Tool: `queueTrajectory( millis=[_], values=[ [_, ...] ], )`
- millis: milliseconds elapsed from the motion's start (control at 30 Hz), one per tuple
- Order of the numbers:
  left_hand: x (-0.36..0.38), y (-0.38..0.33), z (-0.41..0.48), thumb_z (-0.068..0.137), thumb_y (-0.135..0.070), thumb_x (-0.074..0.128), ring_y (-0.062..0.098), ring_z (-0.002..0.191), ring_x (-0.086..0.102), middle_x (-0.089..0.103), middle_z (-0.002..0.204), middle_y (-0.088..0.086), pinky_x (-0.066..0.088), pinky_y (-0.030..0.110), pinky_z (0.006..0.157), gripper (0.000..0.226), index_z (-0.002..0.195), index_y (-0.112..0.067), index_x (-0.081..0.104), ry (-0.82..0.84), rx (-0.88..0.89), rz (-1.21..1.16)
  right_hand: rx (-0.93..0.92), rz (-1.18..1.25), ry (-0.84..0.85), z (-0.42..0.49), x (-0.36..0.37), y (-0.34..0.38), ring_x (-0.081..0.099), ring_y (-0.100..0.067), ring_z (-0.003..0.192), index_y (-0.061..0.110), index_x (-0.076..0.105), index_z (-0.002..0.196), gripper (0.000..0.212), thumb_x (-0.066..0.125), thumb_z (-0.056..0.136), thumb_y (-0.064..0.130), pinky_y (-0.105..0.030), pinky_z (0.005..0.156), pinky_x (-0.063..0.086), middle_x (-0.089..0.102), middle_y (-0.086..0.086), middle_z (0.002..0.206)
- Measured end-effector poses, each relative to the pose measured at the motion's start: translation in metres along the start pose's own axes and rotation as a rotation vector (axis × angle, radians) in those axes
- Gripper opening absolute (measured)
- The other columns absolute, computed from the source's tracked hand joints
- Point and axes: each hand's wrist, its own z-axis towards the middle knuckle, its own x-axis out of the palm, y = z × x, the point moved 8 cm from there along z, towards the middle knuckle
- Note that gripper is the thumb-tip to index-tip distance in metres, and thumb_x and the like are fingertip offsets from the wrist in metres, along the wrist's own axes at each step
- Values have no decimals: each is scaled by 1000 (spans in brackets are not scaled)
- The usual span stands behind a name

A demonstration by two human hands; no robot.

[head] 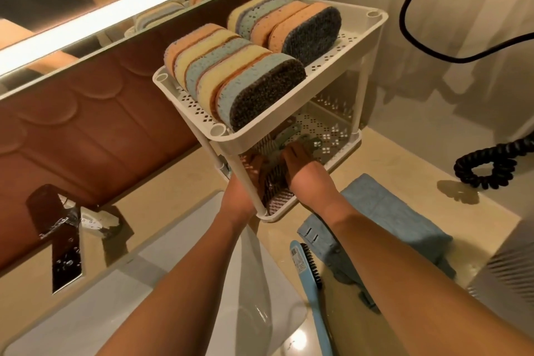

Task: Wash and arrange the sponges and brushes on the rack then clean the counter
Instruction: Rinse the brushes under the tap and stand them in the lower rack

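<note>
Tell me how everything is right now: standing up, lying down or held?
Sponges: standing on edge in two rows on the rack's top shelf.
Brushes: on the lower shelf, touched by left hand and right hand; grips hidden.
Blue cloth: folded, lying flat.
Blue brush: lying beside it, not held.

Sponges (237,78) stand in two rows on the rack's (363,87) top shelf, brushes (274,182) lie on its lower shelf; before it, the sink (202,240) is left, a cloth (390,211) right, a brush (309,266) between.

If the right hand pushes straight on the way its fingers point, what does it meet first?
Likely the grey-green brush on the rack's lower shelf, right at the right hand's fingertips; depth is unclear.
</note>
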Motion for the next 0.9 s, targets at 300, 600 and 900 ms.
queueTrajectory(
  millis=[300, 600, 900],
  values=[
    [1, -13, 5, 92, -20, 65, 35, 113, 66, 69, 122, 14, 55, 44, 96, 29, 118, -10, 74, -5, 208, 390, -9, 60, 0, -1, 1, -1, 45, -28, 134, 14, 50, 136, 43, 50, 94, 7, -41, 96, 50, 40, -8, 147],
    [-1, -4, 1, 96, -26, 64, 27, 110, 66, 70, 117, 10, 56, 39, 94, 24, 113, -11, 73, -42, 113, 237, 22, 121, 31, 3, 4, -3, 53, -32, 127, 15, 53, 132, 44, 52, 90, 2, -44, 95, 52, 35, -9, 151],
    [-19, 6, -10, 94, -27, 51, 27, 95, 65, 69, 106, 7, 52, 33, 75, 18, 102, -20, 65, -38, -94, 194, -69, -64, 14, -10, -21, 10, 42, -32, 137, 11, 50, 140, 51, 53, 90, 4, -41, 110, 40, 40, -11, 153]
  ],
)
